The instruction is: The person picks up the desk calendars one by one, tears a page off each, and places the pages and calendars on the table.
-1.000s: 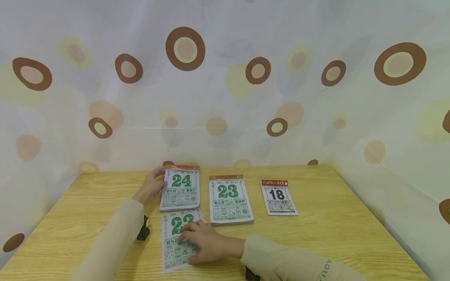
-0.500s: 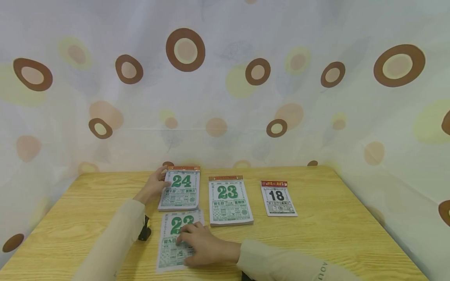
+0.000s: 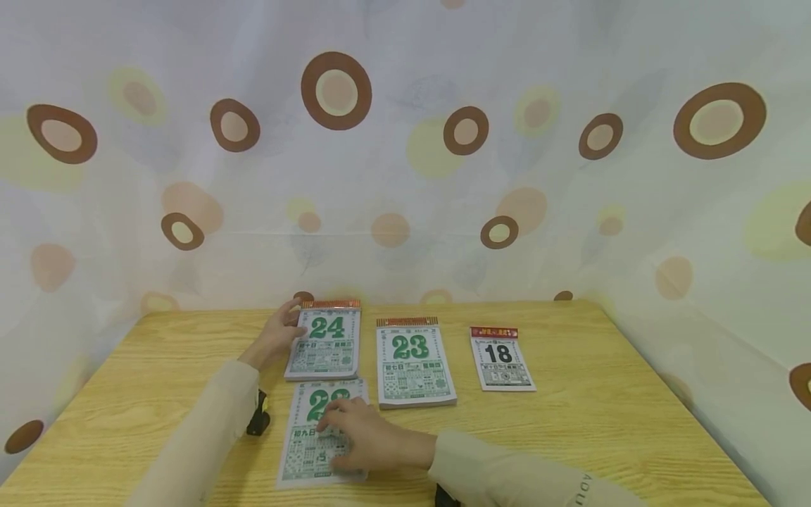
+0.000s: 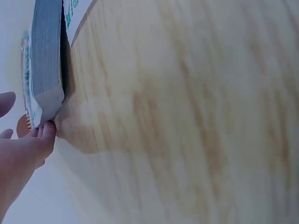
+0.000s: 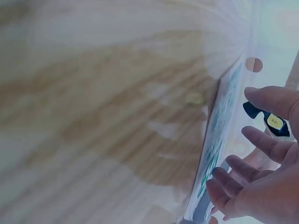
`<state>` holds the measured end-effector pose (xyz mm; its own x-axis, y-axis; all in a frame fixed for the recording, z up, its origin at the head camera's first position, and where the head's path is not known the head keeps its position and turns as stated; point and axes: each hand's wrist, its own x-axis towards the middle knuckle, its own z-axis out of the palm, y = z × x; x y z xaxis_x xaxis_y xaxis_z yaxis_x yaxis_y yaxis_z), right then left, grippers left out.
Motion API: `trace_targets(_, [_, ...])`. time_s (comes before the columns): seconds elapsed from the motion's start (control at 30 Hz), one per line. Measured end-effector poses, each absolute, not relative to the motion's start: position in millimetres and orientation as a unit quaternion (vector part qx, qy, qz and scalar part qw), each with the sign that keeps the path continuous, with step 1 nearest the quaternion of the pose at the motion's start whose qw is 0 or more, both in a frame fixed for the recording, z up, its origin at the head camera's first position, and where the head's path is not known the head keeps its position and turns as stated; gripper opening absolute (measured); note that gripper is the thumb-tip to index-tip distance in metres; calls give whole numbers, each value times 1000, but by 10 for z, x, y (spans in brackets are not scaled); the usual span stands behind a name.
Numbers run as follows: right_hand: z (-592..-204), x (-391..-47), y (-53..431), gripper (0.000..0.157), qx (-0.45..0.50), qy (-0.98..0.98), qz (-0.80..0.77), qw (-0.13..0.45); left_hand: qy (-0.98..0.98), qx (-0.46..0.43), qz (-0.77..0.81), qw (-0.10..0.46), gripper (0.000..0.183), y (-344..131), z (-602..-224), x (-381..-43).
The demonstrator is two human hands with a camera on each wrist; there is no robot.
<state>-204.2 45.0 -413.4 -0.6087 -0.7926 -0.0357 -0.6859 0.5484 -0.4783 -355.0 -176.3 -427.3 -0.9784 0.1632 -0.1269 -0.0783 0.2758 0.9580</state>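
A thick tear-off calendar [image 3: 328, 352] showing a green 24 lies at the left of the wooden table. My left hand [image 3: 275, 339] touches its upper left corner. In the left wrist view the fingertips meet the calendar block [image 4: 46, 60] at its corner, and the thumb stands apart from its face. In front of this calendar a single page [image 3: 298, 461] with a green 23 lies flat. Over that page, fingers spread and relaxed, is my right hand [image 3: 370, 436], covering part of the number. The right wrist view shows the page [image 5: 219, 126] beside these fingers, nothing pinched.
A second thick calendar [image 3: 415, 370] with a green 23 lies right of the first. Farther right is a smaller calendar [image 3: 502, 362] with a black 18 and red header. A spotted white curtain [image 3: 405, 176] hangs behind the table [image 3: 602, 422].
The loose page has slid slightly left and toward me under my right hand. The calendar with the 24 has turned and shifted slightly left, my left hand staying at its corner.
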Motion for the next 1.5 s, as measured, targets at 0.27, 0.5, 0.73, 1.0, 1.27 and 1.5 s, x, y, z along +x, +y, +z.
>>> trace_targets(0.27, [-4085, -2111, 521, 40, -417, 873, -226, 116, 802, 29, 592, 74, 63, -1785, -4152, -3476])
trace_targets(0.5, [-4027, -2188, 636, 40, -388, 882, -247, 103, 823, 61, 561, 65, 59, -1687, -4038, -3380])
trace_targets(0.73, [-3994, -2289, 829, 37, -357, 885, -285, 89, 843, 95, 524, 68, 56, -1504, -4042, -3322])
trace_targets(1.0, [-3952, -2449, 1083, 35, -322, 890, -321, 48, 837, 133, 524, 83, 50, -1287, -4086, -3261])
trace_targets(1.27, [-3950, -2605, 1317, 32, -292, 886, -360, 10, 841, 133, 518, 83, 46, -1065, -4113, -3170])
trace_targets(1.5, [-3967, -2743, 1451, 34, -237, 898, -372, -5, 842, 163, 509, 70, 45, -918, -4150, -3132])
